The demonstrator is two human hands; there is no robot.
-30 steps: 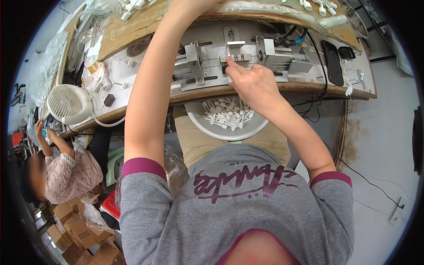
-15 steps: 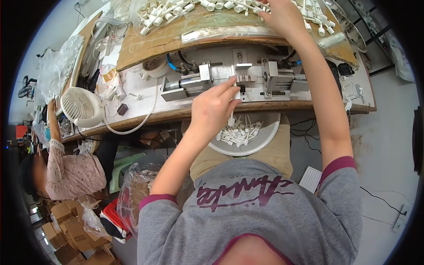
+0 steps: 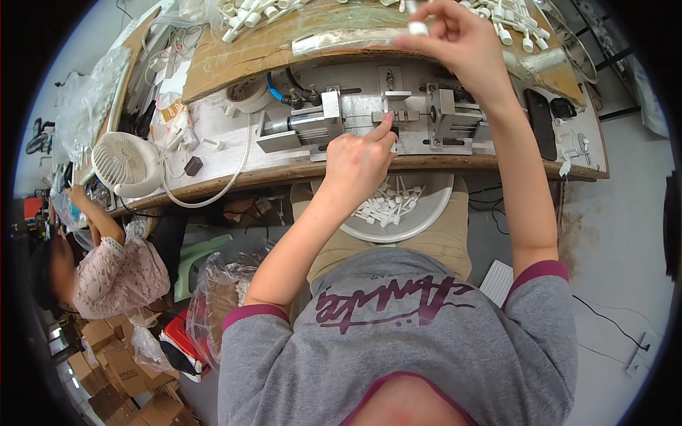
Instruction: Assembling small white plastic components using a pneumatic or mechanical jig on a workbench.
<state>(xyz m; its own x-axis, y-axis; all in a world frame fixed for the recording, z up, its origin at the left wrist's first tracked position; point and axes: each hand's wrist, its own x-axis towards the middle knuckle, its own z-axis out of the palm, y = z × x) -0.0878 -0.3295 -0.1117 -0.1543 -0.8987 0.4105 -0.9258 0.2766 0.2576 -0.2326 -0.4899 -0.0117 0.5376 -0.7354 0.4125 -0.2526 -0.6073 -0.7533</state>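
Observation:
My left hand [image 3: 359, 165] is at the small metal jig [image 3: 401, 116] between two pneumatic cylinder units. Its index finger is stretched onto the jig's edge, the other fingers are partly bent, and I see nothing held in it. Raised over the front of the cardboard sheet, my right hand [image 3: 458, 42] pinches a white plastic stick with a cylindrical end [image 3: 418, 28], slightly blurred. A heap of similar white sticks [image 3: 252, 15] lies on the cardboard [image 3: 234, 60]. More of them rest in a round pale basin [image 3: 446, 202] on my lap, below the left hand.
The left cylinder unit [image 3: 312, 126] and right cylinder unit [image 3: 447, 121] flank the jig. A white fan [image 3: 126, 165], a tape roll [image 3: 249, 96] and a hose stand left; a dark phone [image 3: 541, 124] lies right. Another person [image 3: 117, 273] sits at far left.
My right hand has drawn back from the heap toward me with a white stick. My left hand has shifted slightly right along the jig; the white stick below it is no longer seen there.

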